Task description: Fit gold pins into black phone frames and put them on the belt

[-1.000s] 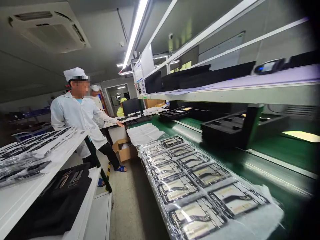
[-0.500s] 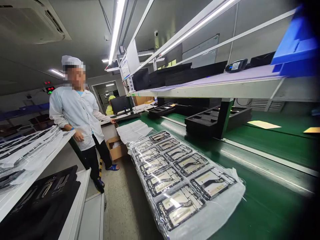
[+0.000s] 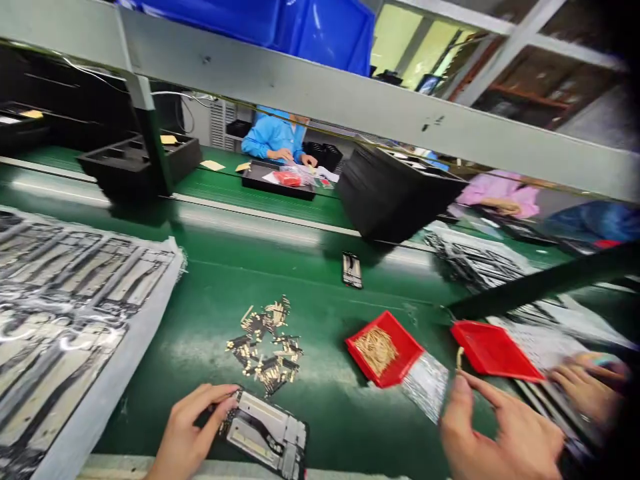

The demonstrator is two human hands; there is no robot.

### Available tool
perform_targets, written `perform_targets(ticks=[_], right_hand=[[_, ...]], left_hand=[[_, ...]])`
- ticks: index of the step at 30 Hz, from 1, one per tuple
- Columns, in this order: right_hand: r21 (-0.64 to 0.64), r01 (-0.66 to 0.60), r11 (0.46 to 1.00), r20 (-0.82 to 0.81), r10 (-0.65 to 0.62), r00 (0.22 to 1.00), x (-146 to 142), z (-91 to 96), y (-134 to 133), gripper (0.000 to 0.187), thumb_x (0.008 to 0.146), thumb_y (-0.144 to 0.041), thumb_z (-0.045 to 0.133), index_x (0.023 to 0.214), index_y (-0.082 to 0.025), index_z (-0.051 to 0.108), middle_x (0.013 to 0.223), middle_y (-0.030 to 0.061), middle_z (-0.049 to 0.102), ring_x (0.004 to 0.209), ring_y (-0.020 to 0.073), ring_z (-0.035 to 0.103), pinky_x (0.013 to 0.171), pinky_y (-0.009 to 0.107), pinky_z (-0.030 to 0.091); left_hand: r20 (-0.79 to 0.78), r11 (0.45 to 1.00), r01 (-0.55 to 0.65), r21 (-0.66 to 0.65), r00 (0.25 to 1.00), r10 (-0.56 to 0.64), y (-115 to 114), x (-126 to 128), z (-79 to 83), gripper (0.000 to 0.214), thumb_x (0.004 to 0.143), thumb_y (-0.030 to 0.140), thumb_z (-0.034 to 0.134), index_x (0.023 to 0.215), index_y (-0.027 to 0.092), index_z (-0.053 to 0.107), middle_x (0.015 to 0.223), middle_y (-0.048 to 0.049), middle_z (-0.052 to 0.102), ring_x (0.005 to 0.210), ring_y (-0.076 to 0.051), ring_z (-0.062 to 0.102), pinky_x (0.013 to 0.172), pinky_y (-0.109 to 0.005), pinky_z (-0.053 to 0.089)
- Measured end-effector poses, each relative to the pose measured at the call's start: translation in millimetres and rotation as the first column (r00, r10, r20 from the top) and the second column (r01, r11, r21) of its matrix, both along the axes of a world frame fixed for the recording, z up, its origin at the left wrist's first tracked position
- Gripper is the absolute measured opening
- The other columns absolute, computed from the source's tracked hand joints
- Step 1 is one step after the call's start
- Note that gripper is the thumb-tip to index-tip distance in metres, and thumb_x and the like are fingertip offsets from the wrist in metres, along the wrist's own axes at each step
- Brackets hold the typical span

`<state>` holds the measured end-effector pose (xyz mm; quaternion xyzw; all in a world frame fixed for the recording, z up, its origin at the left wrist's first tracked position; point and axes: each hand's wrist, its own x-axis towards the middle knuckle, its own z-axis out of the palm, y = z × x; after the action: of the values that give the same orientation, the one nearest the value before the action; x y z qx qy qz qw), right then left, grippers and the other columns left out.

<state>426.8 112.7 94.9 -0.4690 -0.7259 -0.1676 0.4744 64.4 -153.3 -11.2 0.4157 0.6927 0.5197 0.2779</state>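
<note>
At the bottom edge my left hand [image 3: 187, 433] is closed on the left end of a grey metal phone frame [image 3: 267, 437] that lies on the green belt [image 3: 210, 293]. My right hand [image 3: 500, 437] is at the lower right, thumb and forefinger pinched under a small gold part [image 3: 459, 359]. It is beside an empty red tray [image 3: 493, 350]. A loose heap of small gold and black parts [image 3: 267, 340] lies just beyond the frame. A second red tray [image 3: 380, 348] holds thin gold pieces, with a clear plastic bag [image 3: 427, 383] against it.
A sheet of bagged frames [image 3: 60, 300] covers the left. A stack of black trays [image 3: 395, 193] and a small dark part [image 3: 352, 270] sit farther along the belt. Another person's hands [image 3: 585, 387] work at the far right. A person in blue [image 3: 273, 137] and one in pink [image 3: 500, 193] sit opposite.
The view has swung from the aisle and a standing person in white down to the belt in front of me. Both my hands have come into view.
</note>
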Motion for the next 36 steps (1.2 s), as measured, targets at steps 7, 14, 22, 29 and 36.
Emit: perform_targets(ticks=[7,14,22,29,36], right_hand=[[-0.059,0.005,0.998,0.262,0.011,0.965,-28.2,-34.0,8.6,0.033,0.108,-0.037,0.051,0.107,-0.016,0.077,0.098,0.0164,0.077,0.09,0.0335,0.062,0.083,0.048,0.045],[-0.266,-0.307,0.914,0.107,0.345,0.933,-89.0,-35.3,-32.9,0.014,0.105,-0.028,0.064,0.112,-0.021,0.074,0.104,0.0104,0.078,0.096,0.0278,0.065,0.096,0.046,0.048],[-0.237,0.043,0.97,0.166,-0.003,0.986,-28.3,-50.3,27.6,0.027,0.104,-0.032,0.055,0.103,-0.018,0.078,0.103,0.0165,0.078,0.099,0.0343,0.055,0.087,0.052,0.04],[-0.294,-0.268,0.917,0.136,0.318,0.938,-66.4,-29.4,-34.4,0.02,0.106,-0.021,0.06,0.122,-0.022,0.072,0.116,0.013,0.073,0.108,0.0319,0.058,0.095,0.051,0.042],[-0.523,-0.66,0.539,0.08,0.802,0.592,-114.3,-24.8,-98.1,0.021,0.112,-0.017,0.052,0.121,-0.02,0.071,0.11,0.0066,0.076,0.105,0.0255,0.059,0.091,0.039,0.044]], left_hand=[[0.365,0.982,0.099,-0.164,0.93,-0.033,17.4,5.9,27.2,0.058,0.089,0.071,0.076,0.104,0.016,0.085,0.081,-0.0099,0.081,0.076,-0.024,0.074,0.074,-0.03,0.06],[0.685,0.925,0.318,-0.206,0.723,-0.096,56.5,29.4,47.5,0.079,0.069,0.076,0.089,0.107,0.008,0.076,0.08,-0.014,0.082,0.064,-0.02,0.072,0.067,-0.03,0.058],[0.626,0.914,0.344,-0.216,0.767,-0.141,52.3,35.7,43.0,0.072,0.076,0.074,0.086,0.107,0.01,0.076,0.08,-0.0121,0.082,0.069,-0.02,0.071,0.072,-0.032,0.059],[0.697,0.872,0.41,-0.267,0.707,-0.119,67.7,45.0,51.9,0.065,0.072,0.065,0.09,0.104,0.01,0.076,0.079,-0.0118,0.082,0.067,-0.02,0.074,0.07,-0.033,0.059],[0.652,0.863,0.438,-0.253,0.736,-0.182,75.4,55.5,59.4,0.045,0.08,0.05,0.081,0.098,0.009,0.079,0.079,-0.0128,0.083,0.07,-0.022,0.076,0.069,-0.031,0.059]])
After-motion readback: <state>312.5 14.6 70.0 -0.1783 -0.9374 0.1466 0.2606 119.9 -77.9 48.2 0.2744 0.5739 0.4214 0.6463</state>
